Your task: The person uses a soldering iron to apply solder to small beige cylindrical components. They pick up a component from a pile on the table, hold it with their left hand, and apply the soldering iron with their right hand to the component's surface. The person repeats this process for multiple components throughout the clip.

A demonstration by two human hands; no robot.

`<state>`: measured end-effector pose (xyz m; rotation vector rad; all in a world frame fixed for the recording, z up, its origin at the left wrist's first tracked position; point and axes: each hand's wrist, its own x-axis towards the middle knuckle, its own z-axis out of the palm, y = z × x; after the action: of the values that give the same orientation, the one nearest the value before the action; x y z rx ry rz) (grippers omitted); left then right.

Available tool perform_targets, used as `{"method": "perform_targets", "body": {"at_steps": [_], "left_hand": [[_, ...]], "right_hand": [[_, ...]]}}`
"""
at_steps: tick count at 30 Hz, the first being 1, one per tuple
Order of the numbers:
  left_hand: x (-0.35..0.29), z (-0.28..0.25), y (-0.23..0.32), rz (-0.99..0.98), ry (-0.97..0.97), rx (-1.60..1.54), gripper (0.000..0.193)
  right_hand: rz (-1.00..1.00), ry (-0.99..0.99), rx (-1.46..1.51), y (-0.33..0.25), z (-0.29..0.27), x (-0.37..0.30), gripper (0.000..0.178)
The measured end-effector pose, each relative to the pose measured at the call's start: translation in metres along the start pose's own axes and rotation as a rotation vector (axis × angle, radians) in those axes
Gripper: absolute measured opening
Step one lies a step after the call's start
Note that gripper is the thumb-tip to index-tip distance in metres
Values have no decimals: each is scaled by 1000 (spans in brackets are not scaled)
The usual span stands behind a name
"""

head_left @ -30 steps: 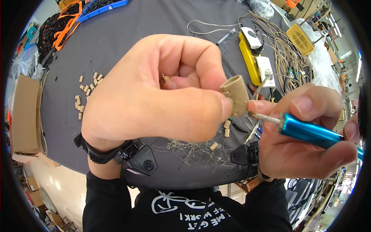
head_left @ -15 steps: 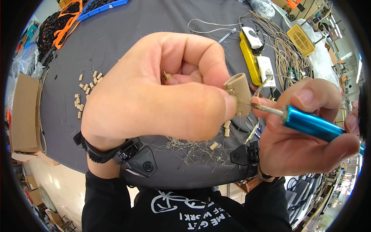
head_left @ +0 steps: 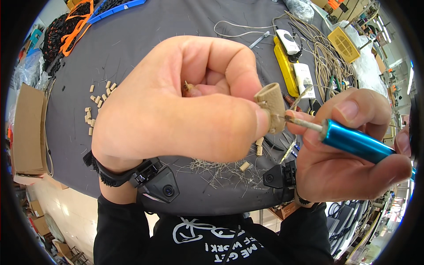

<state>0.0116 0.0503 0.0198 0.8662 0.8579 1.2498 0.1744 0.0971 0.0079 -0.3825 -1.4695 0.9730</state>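
My left hand (head_left: 176, 106) is closed, pinching a small tan leather loop (head_left: 270, 106) between thumb and forefinger, its open end facing up. From the right, my right hand (head_left: 349, 145) grips a shiny blue-handled tool like a soldering iron (head_left: 360, 140). Its thin metal shaft points left, and the dark, browned tip meets or nearly meets the loop's lower right side, where a fine thread end seems to stick out. Whether the tip touches the leather itself, I cannot tell. Both hands are raised above the grey table (head_left: 119, 57).
Several tan leather loops (head_left: 98, 104) lie at the left, near a cardboard box (head_left: 28, 128). Thread clippings (head_left: 216, 170) are scattered at the near edge. A yellow power strip (head_left: 286, 66) with white plugs and tangled cables (head_left: 329, 53) occupies the right. At the far left is a blue tray (head_left: 117, 7).
The tool's tip has shifted very slightly left, closer to the leather loop. Both hands keep the same holds and otherwise stay nearly still.
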Motion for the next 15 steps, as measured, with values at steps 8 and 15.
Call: {"method": "perform_targets", "body": {"at_steps": [8, 15], "left_hand": [[0, -1, -1, -17, 14, 43, 29], [1, -1, 0, -23, 2, 40, 29]], "right_hand": [[-205, -81, 39, 10, -4, 2, 60], [-199, -143, 124, 10, -3, 4, 45]]}}
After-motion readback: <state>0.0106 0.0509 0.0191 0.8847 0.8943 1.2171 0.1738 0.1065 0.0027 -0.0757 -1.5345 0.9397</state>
